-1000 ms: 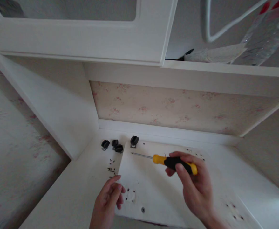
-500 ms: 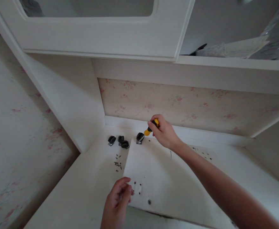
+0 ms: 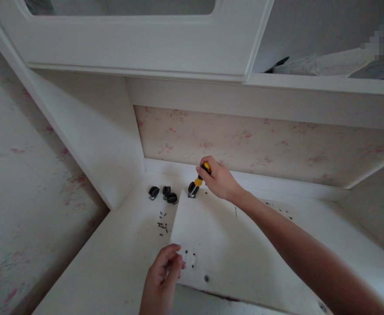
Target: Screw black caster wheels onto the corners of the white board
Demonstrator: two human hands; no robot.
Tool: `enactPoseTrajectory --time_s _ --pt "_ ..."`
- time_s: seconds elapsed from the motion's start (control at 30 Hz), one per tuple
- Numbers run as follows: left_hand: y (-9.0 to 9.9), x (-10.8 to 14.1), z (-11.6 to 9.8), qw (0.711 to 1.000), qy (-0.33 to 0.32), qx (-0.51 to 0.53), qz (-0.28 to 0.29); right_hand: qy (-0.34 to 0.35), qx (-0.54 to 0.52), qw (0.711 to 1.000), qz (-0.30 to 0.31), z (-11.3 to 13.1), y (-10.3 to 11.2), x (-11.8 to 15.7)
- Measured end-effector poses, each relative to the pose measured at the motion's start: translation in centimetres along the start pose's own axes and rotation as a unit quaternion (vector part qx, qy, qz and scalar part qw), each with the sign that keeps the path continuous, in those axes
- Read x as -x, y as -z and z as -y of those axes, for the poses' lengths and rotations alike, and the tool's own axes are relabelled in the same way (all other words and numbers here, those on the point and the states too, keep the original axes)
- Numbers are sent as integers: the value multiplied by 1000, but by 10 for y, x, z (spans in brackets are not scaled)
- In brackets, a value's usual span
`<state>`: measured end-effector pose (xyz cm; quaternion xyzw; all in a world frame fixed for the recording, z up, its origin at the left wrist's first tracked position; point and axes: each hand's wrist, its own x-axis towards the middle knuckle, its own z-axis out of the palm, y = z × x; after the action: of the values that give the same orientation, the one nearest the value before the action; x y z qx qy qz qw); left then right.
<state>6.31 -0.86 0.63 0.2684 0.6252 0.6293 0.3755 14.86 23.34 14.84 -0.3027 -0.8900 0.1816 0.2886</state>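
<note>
On the white worktop, near its back-left corner, lie three black twin-wheel casters with metal plates, two of them close together. Nearer the front, a loose scatter of small dark screws lies just beside the left edge of a flat white panel. The left hand is at the panel's front-left corner, loosely curled and half open — thumb and forefinger slightly apart, by a patch of four dark holes; whether its fingertips touch the panel I cannot tell. At the panel's back-left corner stands a fourth black caster, wheel up. A yellow-and-black-handled screwdriver slants down across it to its plate — tip contact is too small to tell. The right hand is closed around that handle, well apart from the left.
</note>
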Motion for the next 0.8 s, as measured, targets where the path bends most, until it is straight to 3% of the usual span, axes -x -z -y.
enactPoseTrajectory --time_s 0.37,0.63,0.8 --pt "0 0 -1 1000 3 7 -1 34 41 996 67 13 2 -27" --pt "1 -2 1 999 9 40 6 10 130 991 24 11 -5 -35" --pt "-1 0 0 996 7 66 -51 12 171 985 26 15 -3 -33"
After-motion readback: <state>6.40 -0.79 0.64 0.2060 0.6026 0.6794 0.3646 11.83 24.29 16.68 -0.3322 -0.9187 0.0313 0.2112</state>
